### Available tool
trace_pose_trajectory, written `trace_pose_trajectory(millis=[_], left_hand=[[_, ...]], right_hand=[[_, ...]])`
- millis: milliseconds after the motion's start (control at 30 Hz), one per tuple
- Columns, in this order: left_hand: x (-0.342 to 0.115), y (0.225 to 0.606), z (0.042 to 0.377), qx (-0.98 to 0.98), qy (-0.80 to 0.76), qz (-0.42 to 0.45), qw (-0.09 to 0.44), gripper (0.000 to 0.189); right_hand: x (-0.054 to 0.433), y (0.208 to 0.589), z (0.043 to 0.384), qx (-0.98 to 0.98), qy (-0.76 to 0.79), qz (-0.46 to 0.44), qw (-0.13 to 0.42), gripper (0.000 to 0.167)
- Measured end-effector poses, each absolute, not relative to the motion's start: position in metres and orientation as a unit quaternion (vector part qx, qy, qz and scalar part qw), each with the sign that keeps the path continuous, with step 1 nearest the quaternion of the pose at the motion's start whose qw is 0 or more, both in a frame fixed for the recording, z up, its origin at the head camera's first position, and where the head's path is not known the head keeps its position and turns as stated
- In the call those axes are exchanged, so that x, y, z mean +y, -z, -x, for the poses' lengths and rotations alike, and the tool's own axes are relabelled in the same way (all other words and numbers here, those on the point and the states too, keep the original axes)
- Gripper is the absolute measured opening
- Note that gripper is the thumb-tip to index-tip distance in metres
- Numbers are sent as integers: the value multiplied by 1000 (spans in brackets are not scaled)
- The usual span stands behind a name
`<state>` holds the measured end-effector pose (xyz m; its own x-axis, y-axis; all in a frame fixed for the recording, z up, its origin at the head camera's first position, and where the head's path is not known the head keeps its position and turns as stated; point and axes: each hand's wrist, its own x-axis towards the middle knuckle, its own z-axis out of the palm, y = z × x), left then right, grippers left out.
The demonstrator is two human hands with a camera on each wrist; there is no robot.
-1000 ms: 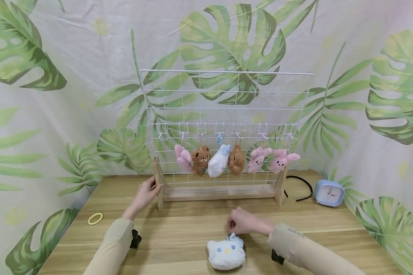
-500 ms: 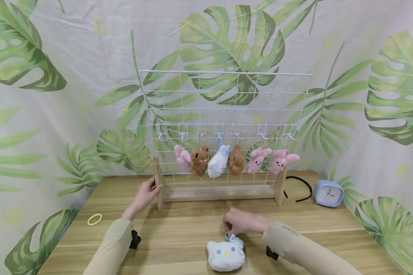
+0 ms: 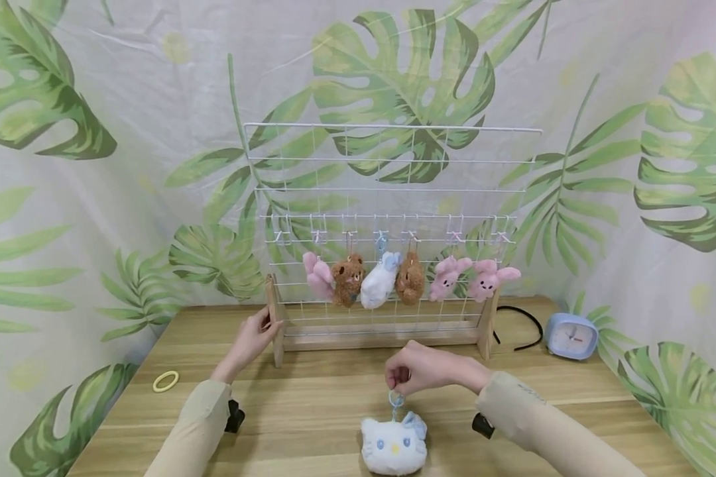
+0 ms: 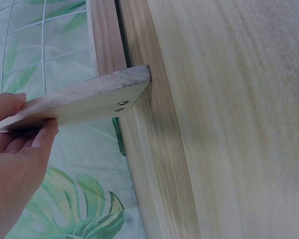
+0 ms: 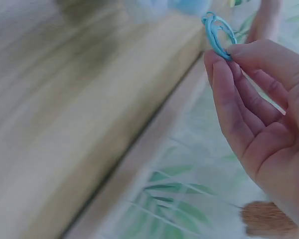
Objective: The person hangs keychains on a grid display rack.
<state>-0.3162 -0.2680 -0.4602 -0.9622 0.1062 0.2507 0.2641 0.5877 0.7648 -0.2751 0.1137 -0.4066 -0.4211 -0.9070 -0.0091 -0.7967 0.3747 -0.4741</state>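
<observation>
My right hand [image 3: 420, 368] pinches the blue key ring [image 5: 220, 37] of a white plush cat-head keychain [image 3: 394, 445] between thumb and fingertips. The plush has a blue bow and hangs below the hand, low in the head view; whether it touches the table I cannot tell. My left hand [image 3: 252, 338] grips the left wooden upright [image 4: 97, 97] of a white wire grid rack [image 3: 394, 159], thumb on one side and fingers on the other. From the rack's hooks hang a white plush [image 3: 380, 281], brown bear plushes [image 3: 349, 279] and pink bunny plushes [image 3: 449, 278].
A yellow ring [image 3: 166, 381] lies on the wooden table [image 3: 310, 411] at the left. Right of the rack are a black headband [image 3: 537, 321] and a blue clock [image 3: 571, 336]. A leaf-patterned cloth [image 3: 155, 199] hangs behind. The leftmost hook [image 3: 279, 236] holds no plush.
My right hand has risen with the key ring, which now stands stretched above the plush. The plush has turned more upright. My left hand stays on the rack's upright.
</observation>
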Motion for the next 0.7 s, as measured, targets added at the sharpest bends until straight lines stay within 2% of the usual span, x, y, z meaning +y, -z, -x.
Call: trace_pose_trajectory(millis=[133, 300, 533, 700], left_hand=[[-268, 461, 315, -885, 446, 103, 82, 35], [-269, 461, 317, -883, 449, 107, 86, 39], [-272, 462, 316, -884, 448, 109, 80, 51], [-270, 461, 316, -880, 456, 109, 76, 52]], right_hand=[[112, 385, 269, 813, 202, 536, 105, 7], [103, 354, 267, 809, 190, 555, 42, 7], [82, 309, 279, 799, 194, 564, -74, 11], [58, 276, 287, 794, 210, 558, -114, 10]])
